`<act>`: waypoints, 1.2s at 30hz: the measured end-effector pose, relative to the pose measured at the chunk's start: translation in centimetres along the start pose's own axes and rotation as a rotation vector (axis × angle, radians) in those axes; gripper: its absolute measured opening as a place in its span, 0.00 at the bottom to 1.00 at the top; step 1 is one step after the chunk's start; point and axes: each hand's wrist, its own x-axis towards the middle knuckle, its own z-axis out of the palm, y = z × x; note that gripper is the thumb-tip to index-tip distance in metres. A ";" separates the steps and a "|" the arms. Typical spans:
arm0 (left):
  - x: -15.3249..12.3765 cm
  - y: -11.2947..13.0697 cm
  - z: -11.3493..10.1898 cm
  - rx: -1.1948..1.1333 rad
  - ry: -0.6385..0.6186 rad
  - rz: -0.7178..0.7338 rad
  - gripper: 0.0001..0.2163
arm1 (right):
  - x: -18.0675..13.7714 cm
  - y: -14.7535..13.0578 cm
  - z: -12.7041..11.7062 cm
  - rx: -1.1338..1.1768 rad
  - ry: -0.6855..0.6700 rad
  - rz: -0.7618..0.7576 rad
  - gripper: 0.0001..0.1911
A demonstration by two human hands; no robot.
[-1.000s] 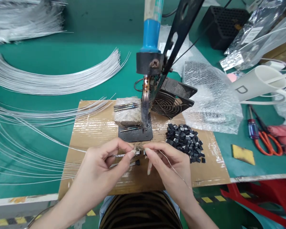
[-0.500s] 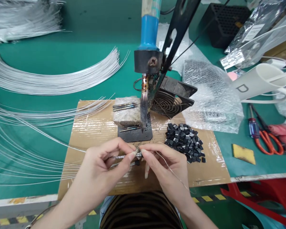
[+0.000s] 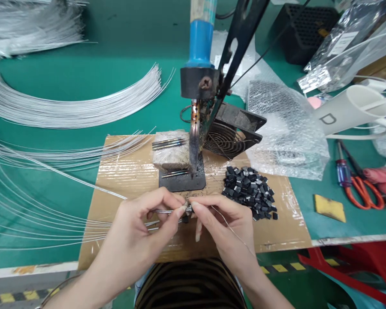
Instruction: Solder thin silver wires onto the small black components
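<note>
My left hand (image 3: 144, 225) pinches thin white wires (image 3: 114, 192) between thumb and index finger. They run in from the left and pass under the palm. At the fingertips, a small silvery piece (image 3: 189, 208), perhaps a connector, sits where both hands meet. My right hand (image 3: 230, 225) is closed in a pinch on its right side; the fingertips partly hide it. A thin solder-like strand (image 3: 233, 232) trails over the right hand's back. Just above the hands, the soldering iron (image 3: 201, 47) hangs tip-down from a black bracket, over a dark plate (image 3: 182, 183).
Cardboard (image 3: 116, 171) covers the work area. Small black pieces (image 3: 249, 193) lie heaped right of my hands. A fan (image 3: 228, 135) leans behind the iron, near a wrapped block (image 3: 170, 161). Further right are a yellow sponge (image 3: 330, 208), scissors (image 3: 365, 193) and a mug (image 3: 350, 111). Wire bundles (image 3: 83, 112) fill the left.
The held wires have shifted slightly at the left hand, which has turned a little. Both hands otherwise keep nearly the same place and pinch.
</note>
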 end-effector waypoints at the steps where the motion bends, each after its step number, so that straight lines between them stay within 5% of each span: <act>1: -0.1 -0.1 0.0 -0.004 -0.004 -0.007 0.07 | 0.0 0.0 0.0 0.002 0.000 -0.001 0.05; 36: 0.0 0.3 0.5 -0.280 -0.002 -0.115 0.07 | 0.3 0.7 -0.4 -0.016 0.018 -0.022 0.05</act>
